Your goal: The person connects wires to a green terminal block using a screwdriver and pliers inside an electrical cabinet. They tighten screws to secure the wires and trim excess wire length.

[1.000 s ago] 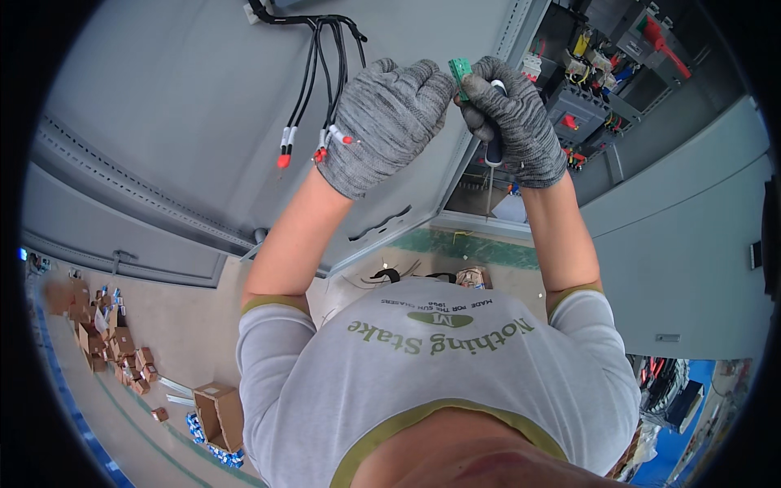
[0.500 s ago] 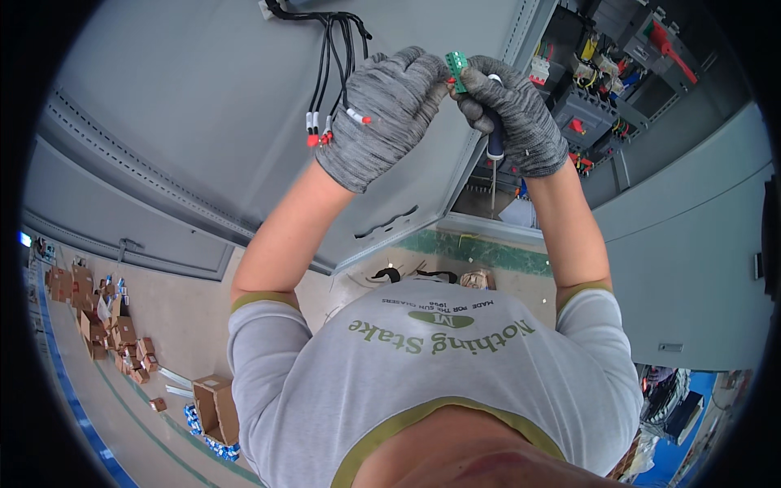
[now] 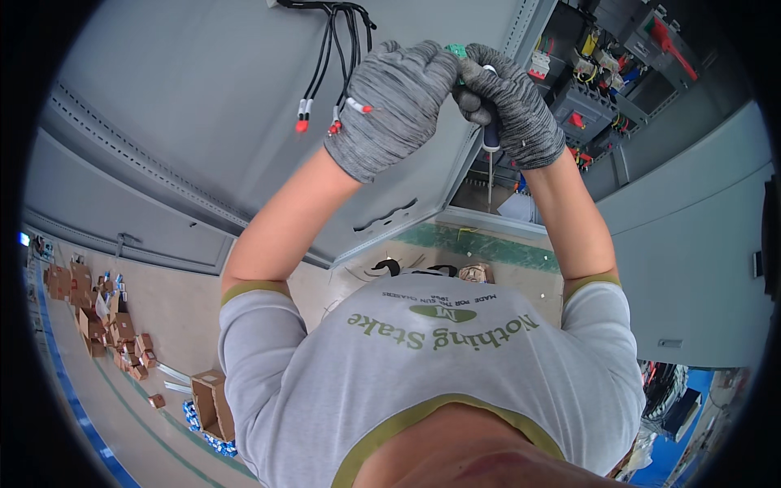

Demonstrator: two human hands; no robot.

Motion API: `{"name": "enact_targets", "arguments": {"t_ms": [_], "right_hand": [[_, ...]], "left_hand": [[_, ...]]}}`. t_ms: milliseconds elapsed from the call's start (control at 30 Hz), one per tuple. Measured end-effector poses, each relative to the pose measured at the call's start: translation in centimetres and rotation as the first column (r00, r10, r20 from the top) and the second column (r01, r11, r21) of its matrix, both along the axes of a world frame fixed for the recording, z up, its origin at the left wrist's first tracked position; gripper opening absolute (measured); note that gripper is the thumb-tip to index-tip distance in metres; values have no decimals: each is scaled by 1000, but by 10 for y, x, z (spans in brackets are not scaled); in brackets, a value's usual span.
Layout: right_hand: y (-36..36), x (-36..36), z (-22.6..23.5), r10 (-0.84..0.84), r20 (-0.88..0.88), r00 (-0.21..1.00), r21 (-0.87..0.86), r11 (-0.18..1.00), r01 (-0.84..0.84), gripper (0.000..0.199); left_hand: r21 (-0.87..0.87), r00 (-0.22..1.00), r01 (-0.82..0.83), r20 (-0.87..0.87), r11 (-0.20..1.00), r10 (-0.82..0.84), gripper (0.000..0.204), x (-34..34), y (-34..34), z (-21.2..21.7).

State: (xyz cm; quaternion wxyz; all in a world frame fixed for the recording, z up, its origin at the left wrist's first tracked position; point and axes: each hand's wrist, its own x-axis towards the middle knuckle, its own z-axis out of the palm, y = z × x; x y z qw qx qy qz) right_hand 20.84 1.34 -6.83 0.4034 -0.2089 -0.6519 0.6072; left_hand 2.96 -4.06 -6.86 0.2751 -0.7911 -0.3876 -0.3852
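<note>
Both my hands wear grey knit gloves and meet in front of a grey cabinet panel. My right hand (image 3: 521, 110) is closed round a dark-handled screwdriver (image 3: 490, 137), its shaft pointing down, and its fingertips pinch a green terminal block (image 3: 457, 51). My left hand (image 3: 394, 110) is closed against the block's left side. Its fingers hide what they pinch; half a second ago a red wire tip showed there. Black wires (image 3: 332, 57) with white sleeves and red tips hang beside my left hand; one red-tipped end (image 3: 359, 106) lies over the back of it.
To the right is an open cabinet with breakers (image 3: 582, 118), coloured wiring and a red handle (image 3: 671, 49). A grey door (image 3: 691, 268) stands at far right. Cardboard boxes (image 3: 213, 407) sit on the floor at lower left. A slotted rail (image 3: 154, 171) edges the panel.
Both hands have moved slightly up, my left a little to the right, closing over the terminal block so less of it shows. The hanging wires have swung a little left and up.
</note>
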Motion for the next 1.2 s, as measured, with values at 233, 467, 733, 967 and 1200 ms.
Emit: {"name": "enact_targets", "arguments": {"t_ms": [233,467,733,967,1200], "right_hand": [[2,2,6,45,7,999,-68,997,-44,25],[5,-4,0,-37,52,998,-14,999,38,24],[3,-7,-2,-53,26,998,-17,998,53,24],[3,0,-4,77,-59,995,-104,991,-83,26],[-3,-1,1,42,-32,999,-95,995,-45,29]], "left_hand": [[-38,992,18,129,999,-13,11,1,-3,1],[-145,966,106,250,984,-67,15,-3,2,-9],[-116,969,146,215,982,-119,20,-6,-2,-6],[-226,987,1,157,974,35,16,3,-6,-5],[-148,968,86,248,985,-47,13,1,-7,-5]]}}
